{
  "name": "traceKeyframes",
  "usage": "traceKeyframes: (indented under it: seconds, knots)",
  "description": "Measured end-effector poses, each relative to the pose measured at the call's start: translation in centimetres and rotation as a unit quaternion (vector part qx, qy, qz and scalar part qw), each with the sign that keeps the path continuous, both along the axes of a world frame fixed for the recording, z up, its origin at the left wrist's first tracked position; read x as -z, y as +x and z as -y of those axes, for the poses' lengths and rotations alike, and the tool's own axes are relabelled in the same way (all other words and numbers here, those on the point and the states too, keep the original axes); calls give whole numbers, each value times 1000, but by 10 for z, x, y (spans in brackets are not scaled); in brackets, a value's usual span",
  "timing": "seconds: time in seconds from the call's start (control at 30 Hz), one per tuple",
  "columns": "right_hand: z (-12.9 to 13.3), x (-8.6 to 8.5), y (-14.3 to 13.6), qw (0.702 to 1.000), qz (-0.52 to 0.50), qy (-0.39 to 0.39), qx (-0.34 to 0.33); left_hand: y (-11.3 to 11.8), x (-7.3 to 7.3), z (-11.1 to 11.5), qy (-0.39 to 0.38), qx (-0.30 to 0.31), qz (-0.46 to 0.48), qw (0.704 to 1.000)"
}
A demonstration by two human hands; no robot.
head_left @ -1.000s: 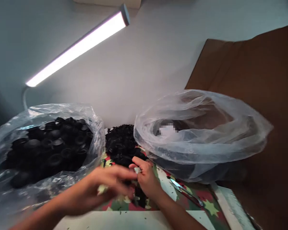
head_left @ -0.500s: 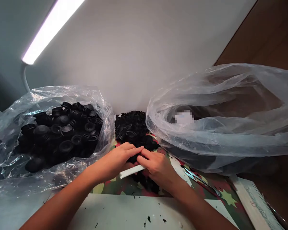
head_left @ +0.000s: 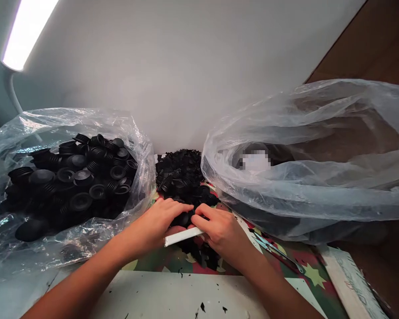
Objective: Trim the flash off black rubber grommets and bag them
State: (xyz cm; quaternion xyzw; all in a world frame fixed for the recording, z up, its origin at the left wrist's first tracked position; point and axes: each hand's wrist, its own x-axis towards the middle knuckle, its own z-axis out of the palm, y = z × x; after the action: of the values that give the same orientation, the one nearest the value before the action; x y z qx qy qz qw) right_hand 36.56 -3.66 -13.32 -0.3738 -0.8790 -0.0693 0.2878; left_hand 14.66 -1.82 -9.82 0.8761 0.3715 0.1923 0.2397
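My left hand (head_left: 161,221) curls its fingers and thumb around a black ribbed rubber plug (head_left: 183,219), partly hidden by the fingers. Close beside it, my right hand (head_left: 219,226) is closed on a slim white stick-like tool (head_left: 183,236). The tool's blunt end points left under my left hand; its other end is hidden in my right fist. Right behind the hands lies a heap of black rubber pieces and scraps (head_left: 179,170). More dark scraps (head_left: 202,254) lie below my fingers.
At left, a clear plastic bag (head_left: 141,146) holds many black ribbed plugs (head_left: 81,201). Another clear bag (head_left: 286,195) gapes open at right. Scissors (head_left: 279,253) lie on the patterned cloth (head_left: 314,274). A white sheet (head_left: 166,292) with scraps is in front; a lamp (head_left: 29,33) shines upper left.
My fingertips have drawn slightly apart, showing more of the black plug between them. The view has turned a little, so the bag of plugs and lamp appear farther left.
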Motion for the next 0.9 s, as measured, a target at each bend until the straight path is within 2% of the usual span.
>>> traceKeyframes:
  seconds: [0.07, 0.13, 0.23, 0.33, 0.5, 0.67, 0.83, 0.9]
  knots:
    - [-1, -1, 0, 1000, -6, -4, -2, 2, 0, 1, 0, 2, 12, 1000]
    - [-1, -3, 0, 999, -26, -27, -5, 4, -1, 1, 0, -12, 66, 998]
    - [-2, -6, 2, 995, -70, -72, -11, 6, -3, 1, -25, -60, 156, 986]
    - [-2, -6, 2, 992, -92, -86, -21, 8, -3, 2, -63, -106, 197, 973]
    - [-3, -4, 2, 993, -92, -77, -19, 11, -2, 4, -35, -120, 190, 974]
    - [-2, -7, -2, 996, -51, -66, -10, 15, -3, 7, -13, -91, 164, 982]
    - [-3, -8, -7, 999, -41, -19, -25, 17, -8, 9, -28, -90, 175, 980]
    - [-3, -9, -9, 998, -51, 11, -37, 18, -8, 8, -71, -109, 204, 970]
